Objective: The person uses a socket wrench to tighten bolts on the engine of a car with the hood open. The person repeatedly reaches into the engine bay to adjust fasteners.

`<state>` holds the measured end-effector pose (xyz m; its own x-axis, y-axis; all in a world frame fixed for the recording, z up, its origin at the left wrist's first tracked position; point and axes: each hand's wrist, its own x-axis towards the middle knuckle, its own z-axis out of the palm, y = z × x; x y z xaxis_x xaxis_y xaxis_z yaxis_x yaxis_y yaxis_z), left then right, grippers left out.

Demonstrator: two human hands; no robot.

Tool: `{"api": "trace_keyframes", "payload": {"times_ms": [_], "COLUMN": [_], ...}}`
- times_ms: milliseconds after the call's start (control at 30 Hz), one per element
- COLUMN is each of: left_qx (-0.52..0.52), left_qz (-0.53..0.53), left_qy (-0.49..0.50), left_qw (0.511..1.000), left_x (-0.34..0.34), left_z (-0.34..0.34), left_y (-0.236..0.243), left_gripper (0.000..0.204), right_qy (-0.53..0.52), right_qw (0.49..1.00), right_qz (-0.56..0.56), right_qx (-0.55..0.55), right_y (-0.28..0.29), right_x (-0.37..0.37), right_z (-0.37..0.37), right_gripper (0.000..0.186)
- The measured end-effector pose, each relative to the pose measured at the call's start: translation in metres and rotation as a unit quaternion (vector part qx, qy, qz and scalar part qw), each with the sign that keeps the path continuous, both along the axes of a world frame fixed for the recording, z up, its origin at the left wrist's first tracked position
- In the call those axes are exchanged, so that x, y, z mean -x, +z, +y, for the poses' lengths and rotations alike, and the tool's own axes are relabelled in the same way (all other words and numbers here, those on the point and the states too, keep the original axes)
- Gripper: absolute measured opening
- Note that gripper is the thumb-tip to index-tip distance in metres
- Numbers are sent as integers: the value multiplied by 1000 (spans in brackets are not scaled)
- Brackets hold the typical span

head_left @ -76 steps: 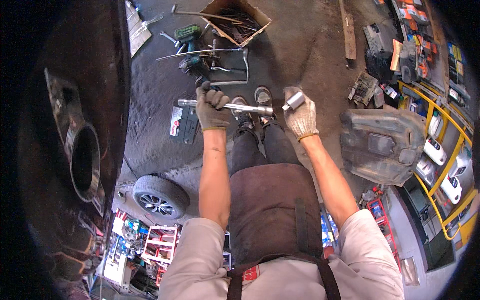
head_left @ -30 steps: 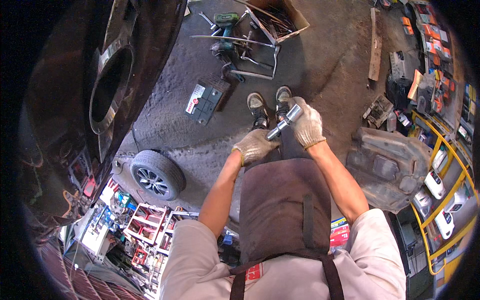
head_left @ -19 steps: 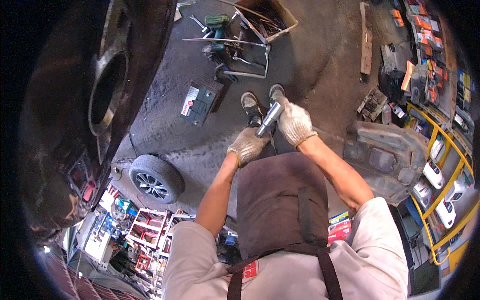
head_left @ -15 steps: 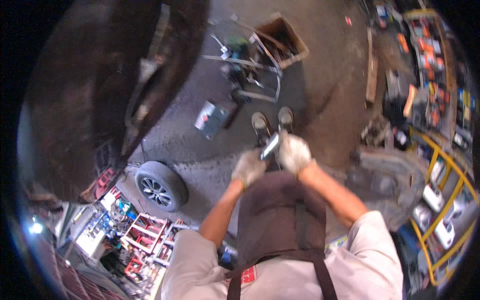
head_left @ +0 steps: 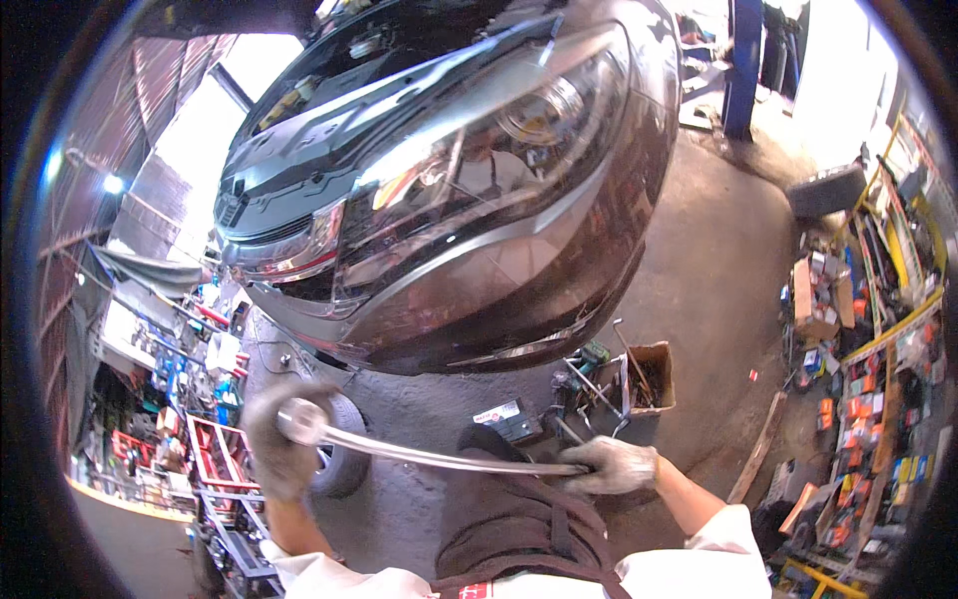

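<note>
Moved: left hand point(head_left: 282, 467) and right hand point(head_left: 614, 466) had parted; the view had lifted towards the car point(head_left: 489, 230).
Left hand: fingers curled round the socket point(head_left: 300, 420), though blurred.
Bar point(head_left: 429, 456): spanned the hands, probably gripped at both ends for steadiness.
Right hand: fingers wrapped round its far end.

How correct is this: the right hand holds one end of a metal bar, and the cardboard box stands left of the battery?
Not quite: the head view shows the cardboard box right of the battery. The right hand does hold one end of the metal bar.
</note>
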<state>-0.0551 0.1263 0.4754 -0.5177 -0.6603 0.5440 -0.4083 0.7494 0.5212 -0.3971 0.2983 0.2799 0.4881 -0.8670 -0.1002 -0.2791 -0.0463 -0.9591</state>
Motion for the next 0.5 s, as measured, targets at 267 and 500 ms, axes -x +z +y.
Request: {"api": "trace_keyframes", "payload": {"times_ms": [267,500], "left_qx": [192,416], "left_qz": [216,-53], "left_qy": [79,38], "left_qw": [954,907], "left_x": [34,56], "left_z": [-216,-296], "left_y": [175,211], "left_gripper": [39,44], "right_qy": [31,-267], "right_qw": [983,936], "right_qz": [-92,-105], "right_qx": [159,202], "right_y": [149,249], "right_x": [-66,-139], "right_z": [-116,-271], "right_gripper": [24,13]}}
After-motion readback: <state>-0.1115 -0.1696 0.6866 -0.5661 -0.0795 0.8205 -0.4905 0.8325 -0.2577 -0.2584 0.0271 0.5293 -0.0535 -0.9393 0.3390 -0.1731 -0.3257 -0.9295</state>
